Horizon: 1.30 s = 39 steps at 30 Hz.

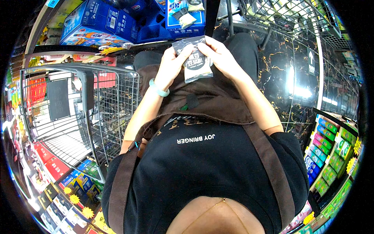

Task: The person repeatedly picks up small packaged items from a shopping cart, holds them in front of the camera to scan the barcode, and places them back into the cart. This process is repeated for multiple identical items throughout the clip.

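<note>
Between both hands, above my lap, is a small sealed snack packet [198, 68] with a dark upper part and a pale lower part; it bears printed writing. My left hand [180, 60] grips one upper side with the thumb lying across its front. On the opposite side my right hand [217, 55] pinches the top edge, thumb on the face and fingers behind. The fingers behind the packet are mostly hidden. Similar packets [187, 20] lie just beyond, on top of a blue carton [185, 30].
A wire shopping cart [114, 87] stands at my left. Ahead on the left is a blue beer carton [87, 26]. A wire basket [280, 17] of packets is at the upper right. Stocked shelves [330, 152] line the right side, over a dark marbled floor [280, 84].
</note>
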### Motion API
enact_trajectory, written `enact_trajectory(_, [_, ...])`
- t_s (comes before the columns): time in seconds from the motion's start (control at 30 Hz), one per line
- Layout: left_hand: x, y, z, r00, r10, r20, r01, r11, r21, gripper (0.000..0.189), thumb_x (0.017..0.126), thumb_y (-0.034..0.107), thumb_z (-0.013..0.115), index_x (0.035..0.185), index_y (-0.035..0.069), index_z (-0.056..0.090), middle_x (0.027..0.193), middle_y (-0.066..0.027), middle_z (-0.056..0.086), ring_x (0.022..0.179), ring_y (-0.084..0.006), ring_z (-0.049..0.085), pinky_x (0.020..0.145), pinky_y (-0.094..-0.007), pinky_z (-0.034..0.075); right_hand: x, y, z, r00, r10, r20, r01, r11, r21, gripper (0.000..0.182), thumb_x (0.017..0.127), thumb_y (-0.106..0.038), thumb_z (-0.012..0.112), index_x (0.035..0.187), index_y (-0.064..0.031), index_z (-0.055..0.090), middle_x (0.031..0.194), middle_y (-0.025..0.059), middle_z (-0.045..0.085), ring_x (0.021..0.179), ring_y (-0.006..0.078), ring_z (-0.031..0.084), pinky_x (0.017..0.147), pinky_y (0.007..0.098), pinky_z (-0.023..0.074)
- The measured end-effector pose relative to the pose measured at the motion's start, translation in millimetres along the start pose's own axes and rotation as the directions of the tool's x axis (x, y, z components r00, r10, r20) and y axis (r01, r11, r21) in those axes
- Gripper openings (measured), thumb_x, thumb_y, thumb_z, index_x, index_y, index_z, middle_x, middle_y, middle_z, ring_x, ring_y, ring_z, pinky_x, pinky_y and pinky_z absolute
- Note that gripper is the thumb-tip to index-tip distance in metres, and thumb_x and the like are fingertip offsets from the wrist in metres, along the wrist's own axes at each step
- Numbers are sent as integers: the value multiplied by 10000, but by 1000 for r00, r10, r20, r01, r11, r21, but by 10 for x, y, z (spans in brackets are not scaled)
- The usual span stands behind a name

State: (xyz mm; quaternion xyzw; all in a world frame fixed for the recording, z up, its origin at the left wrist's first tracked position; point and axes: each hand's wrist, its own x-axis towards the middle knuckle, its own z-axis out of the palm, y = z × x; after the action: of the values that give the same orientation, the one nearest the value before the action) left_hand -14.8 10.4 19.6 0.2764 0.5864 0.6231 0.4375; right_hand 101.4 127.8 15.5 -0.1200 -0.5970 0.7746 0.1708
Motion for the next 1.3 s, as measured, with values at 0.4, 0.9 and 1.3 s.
enact_trajectory(0.4, [-8,42,159,993,97,-62,-92,992,84,255,818,175,600,968,-31,602,857,-57,633,722,-75,565,642,-209,450,-52,133,113,976,-30,-214,38,999,33,141,870,-132,507,842,-3,556,763,-17,546,700,29,469,628,184,412])
enact_trajectory(0.9, [-143,-8,156,989,116,-95,-113,993,33,188,830,124,573,972,2,596,875,-29,617,764,-60,537,687,-201,437,-97,108,107,996,-65,-54,67,997,31,257,859,-179,534,1047,-5,552,951,34,593,862,73,509,766,219,417])
enact_trajectory(1.3, [-117,4,-148,994,-99,48,94,992,88,166,839,195,573,855,31,589,689,9,560,561,-43,487,487,-172,396,-90,197,-20,994,98,-43,-101,993,-58,276,847,-236,551,996,-5,537,803,10,573,681,66,498,608,196,419])
